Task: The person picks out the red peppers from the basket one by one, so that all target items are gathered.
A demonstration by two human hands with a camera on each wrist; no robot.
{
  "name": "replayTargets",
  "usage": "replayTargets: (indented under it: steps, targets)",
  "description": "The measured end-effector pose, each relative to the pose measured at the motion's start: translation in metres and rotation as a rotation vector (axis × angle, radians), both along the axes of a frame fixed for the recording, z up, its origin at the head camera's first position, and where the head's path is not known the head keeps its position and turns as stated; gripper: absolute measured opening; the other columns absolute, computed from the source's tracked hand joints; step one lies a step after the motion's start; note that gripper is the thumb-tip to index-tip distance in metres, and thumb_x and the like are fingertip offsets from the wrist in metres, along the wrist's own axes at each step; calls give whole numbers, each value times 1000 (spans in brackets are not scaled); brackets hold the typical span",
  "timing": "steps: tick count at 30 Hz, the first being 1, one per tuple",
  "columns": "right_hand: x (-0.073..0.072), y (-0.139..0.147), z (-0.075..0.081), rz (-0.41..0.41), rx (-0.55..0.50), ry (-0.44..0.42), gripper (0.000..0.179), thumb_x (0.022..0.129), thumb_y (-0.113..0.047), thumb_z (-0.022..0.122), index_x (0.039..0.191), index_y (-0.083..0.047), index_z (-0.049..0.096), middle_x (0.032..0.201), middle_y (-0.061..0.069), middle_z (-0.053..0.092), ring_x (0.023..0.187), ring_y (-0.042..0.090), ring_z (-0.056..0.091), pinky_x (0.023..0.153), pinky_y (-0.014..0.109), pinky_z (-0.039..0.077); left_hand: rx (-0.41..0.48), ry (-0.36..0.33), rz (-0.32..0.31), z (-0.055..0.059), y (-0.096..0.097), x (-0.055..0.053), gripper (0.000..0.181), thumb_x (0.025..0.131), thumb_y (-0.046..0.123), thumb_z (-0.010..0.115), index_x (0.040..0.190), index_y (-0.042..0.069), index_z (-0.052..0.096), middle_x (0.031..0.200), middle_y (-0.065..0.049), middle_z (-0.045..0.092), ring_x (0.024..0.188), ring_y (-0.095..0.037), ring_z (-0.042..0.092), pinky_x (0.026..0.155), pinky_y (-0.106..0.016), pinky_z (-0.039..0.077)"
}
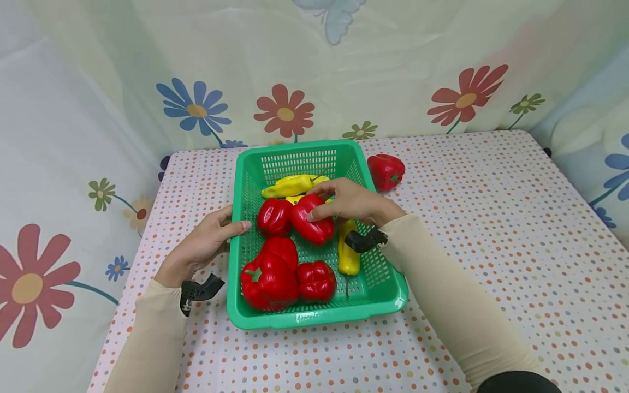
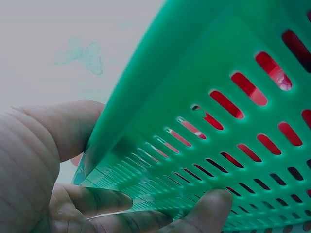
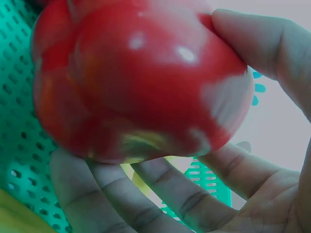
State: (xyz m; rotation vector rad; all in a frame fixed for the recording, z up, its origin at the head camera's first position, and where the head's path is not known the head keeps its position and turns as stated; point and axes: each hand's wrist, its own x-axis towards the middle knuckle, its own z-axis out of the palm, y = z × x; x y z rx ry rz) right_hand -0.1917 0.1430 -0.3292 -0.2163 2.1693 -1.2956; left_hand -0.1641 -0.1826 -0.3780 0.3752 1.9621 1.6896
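Observation:
My right hand (image 1: 351,202) holds a glossy red bell pepper (image 1: 312,220) over the green plastic basket (image 1: 314,315). In the right wrist view the thumb lies on one side of this bell pepper (image 3: 146,73) and the fingers on the other. At the basket's left side, my left hand (image 1: 208,240) grips the rim, thumb over the top and fingers against the outer slotted wall (image 2: 194,63). Several more red bell peppers lie inside, among them a large one (image 1: 270,281) at the front left. Long yellow peppers (image 1: 290,185) lie at the back, and another yellow pepper (image 1: 349,256) at the right.
One red bell pepper (image 1: 386,171) sits on the table outside the basket, by its back right corner. A dotted cloth (image 1: 491,229) covers the table. Behind it hangs a flower-printed curtain (image 1: 383,82).

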Motion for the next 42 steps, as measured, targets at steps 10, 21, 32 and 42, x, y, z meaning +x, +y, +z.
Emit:
replayTargets:
  steps: [10,21,32,42]
  targets:
    - [0,10,14,-15,-41,38,61,89,-21,81,144,-7,56,136,14,57,123,35,58,87,45,65,5,-14,3,1,0,0,60,107,18,57,159,-2,33,144,-31,55,106,-28,74,84,-48,64]
    - [-4,32,33,-89,-23,112,64,91,-22,80,147,-5,54,138,16,56,123,36,56,86,41,65,9,-21,8,1,0,1,60,108,18,57,159,-1,33,145,-29,55,107,-28,74,84,-48,64]
    - [-10,60,46,-184,-54,176,60,97,-25,73,149,-5,51,140,16,55,120,35,58,82,35,65,3,-19,10,0,0,-1,58,107,17,57,158,-1,36,144,-30,56,107,-30,74,84,-48,64]
    - [-14,81,55,-256,-91,211,58,101,-30,69,150,-7,51,137,13,58,116,29,59,79,34,66,-13,-23,15,0,0,0,59,107,20,58,159,1,36,144,-29,56,111,-38,72,84,-49,64]
